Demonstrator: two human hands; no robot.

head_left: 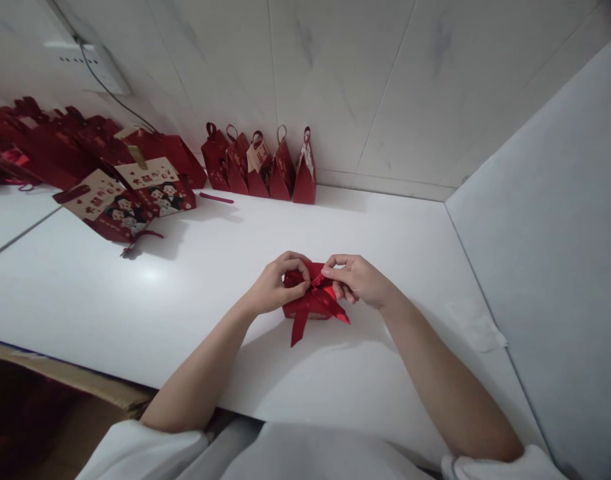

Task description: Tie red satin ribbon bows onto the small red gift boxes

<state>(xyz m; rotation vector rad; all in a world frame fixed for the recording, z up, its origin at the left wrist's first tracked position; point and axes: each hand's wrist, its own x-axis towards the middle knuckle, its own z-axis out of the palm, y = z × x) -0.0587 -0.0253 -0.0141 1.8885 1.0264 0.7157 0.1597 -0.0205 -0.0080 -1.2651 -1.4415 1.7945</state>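
A small red gift box [308, 308] stands on the white table in front of me. Across its top lies a shiny red ribbon [330, 303], looped at the middle, with two tails hanging over the near side. My left hand [285, 283] pinches the ribbon at the left of the knot, thumb and fingertips together. On the other side, my right hand [354, 279] pinches the ribbon's right loop between thumb and forefinger, its other fingers curled. Both hands partly cover the box and the knot.
Several small red gift boxes with loop handles [282, 173] line the wall. Left of them sit printed boxes with a cartoon couple [162, 187] and a pile of red boxes [50, 143]. A loose ribbon [216, 198] lies nearby. A white panel [545, 200] borders the table's right.
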